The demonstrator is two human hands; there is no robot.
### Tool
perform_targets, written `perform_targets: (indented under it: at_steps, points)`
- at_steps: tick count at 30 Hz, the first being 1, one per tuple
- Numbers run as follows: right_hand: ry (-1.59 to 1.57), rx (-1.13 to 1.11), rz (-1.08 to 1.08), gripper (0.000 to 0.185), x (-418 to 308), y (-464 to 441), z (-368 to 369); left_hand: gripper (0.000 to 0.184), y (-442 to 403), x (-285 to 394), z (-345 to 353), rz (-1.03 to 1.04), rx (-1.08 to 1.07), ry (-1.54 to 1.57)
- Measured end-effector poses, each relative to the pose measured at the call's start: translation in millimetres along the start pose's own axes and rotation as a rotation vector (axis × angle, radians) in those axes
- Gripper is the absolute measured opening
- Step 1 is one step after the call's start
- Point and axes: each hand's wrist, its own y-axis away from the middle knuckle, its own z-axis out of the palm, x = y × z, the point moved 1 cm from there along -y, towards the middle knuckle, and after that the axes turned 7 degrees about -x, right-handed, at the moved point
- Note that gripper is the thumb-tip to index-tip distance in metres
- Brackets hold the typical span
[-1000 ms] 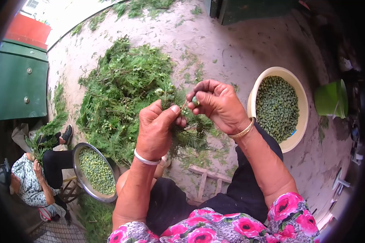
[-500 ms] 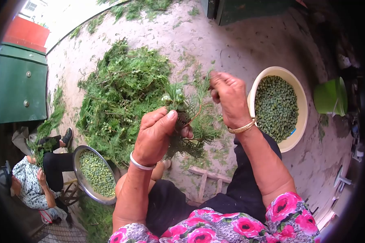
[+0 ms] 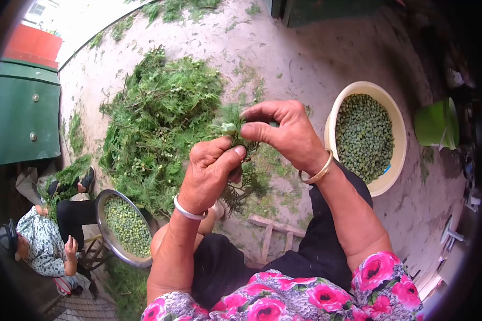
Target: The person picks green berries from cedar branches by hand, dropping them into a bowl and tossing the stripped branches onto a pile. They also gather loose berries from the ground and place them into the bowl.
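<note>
My left hand point(image 3: 209, 174) is closed around a conifer sprig point(image 3: 231, 113) with feathery green leaves and pale green cones point(image 3: 228, 128) at its top. Below that fist hang the sprig's darker leaves. From the right, my right hand point(image 3: 289, 131) reaches to the same sprig, its thumb and forefinger bent around the leafy tip beside the cones. What lies exactly between those fingertips is partly hidden. Just beyond my hands lies a large heap of cut conifer branches point(image 3: 160, 117). At my right stands a cream tub point(image 3: 333, 115) holding a mass of small green cones point(image 3: 364, 136).
Another person point(image 3: 43, 241) sits at the left beside a metal basin point(image 3: 103, 227) of green cones. A lime-green bucket point(image 3: 434, 125) stands at far right. A wooden frame point(image 3: 268, 235) lies between my legs. Scattered leaf bits cover the concrete floor point(image 3: 300, 64).
My right hand has moved left and down to the sprig's tip; a thin twig that stretched towards it no longer shows. My left hand stays on the sprig. The other person's hand has shifted.
</note>
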Motion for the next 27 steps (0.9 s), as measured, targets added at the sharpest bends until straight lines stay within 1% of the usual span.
perform_targets:
  at_steps: [3, 5, 7, 9, 11, 13, 17, 20, 22, 23, 25, 26, 27]
  points:
    - [-0.064, 0.018, -0.004, 0.017, 5.3, -1.3, 1.5, 0.025, -0.1, -1.0, 3.8, -0.004, -0.055, 0.014]
    - [-0.152, 0.05, 0.007, 0.014, 7.3, -1.8, 1.8, 0.028, -0.8, 0.1, 6.9, -0.047, 0.069, 0.139]
    - [-0.097, 0.057, 0.002, 0.015, 6.6, -1.6, 1.3, 0.029, -2.5, -1.5, 5.6, -0.038, 0.104, 0.085]
    - [0.032, 0.015, -0.024, 0.017, 2.7, -0.2, 3.1, 0.029, -2.3, -0.9, 4.6, 0.021, 0.13, 0.05]
    - [0.02, 0.009, -0.015, 0.02, 5.6, -0.5, 3.1, 0.026, -2.0, -0.5, 2.8, 0.038, 0.095, 0.034]
    - [-0.184, -0.051, 0.022, 0.023, 9.0, -0.2, 2.5, 0.02, -1.9, 2.3, 4.3, 0.022, 0.092, -0.041]
    - [-0.191, -0.092, 0.081, 0.022, 15.3, 0.3, 2.6, 0.016, -1.1, 2.8, 7.0, 0.024, 0.116, -0.001]
    - [-0.264, -0.096, 0.116, 0.019, 16.0, 1.5, 2.9, 0.011, 0.7, -2.2, -0.3, 0.053, 0.122, -0.02]
    - [-0.698, -0.19, 0.213, 0.019, 19.5, 2.5, 1.4, 0.011, 1.0, -3.8, -3.3, 0.08, -0.02, 0.166]
    - [-0.697, -0.189, 0.211, 0.019, 19.3, 2.5, 1.9, 0.011, 1.8, -3.5, -1.5, 0.081, -0.021, 0.165]
    - [-1.008, -0.281, 0.169, 0.021, 17.2, 3.6, 6.3, 0.013, 4.0, -1.5, 3.1, 0.111, -0.044, 0.397]
    - [-1.007, -0.281, 0.168, 0.021, 16.5, 4.3, 7.2, 0.015, 4.0, -0.2, 2.1, 0.13, -0.106, 0.411]
    - [-1.053, -0.299, 0.163, 0.022, 15.7, 5.3, 8.1, 0.015, 3.9, -0.9, 0.5, 0.131, -0.107, 0.411]
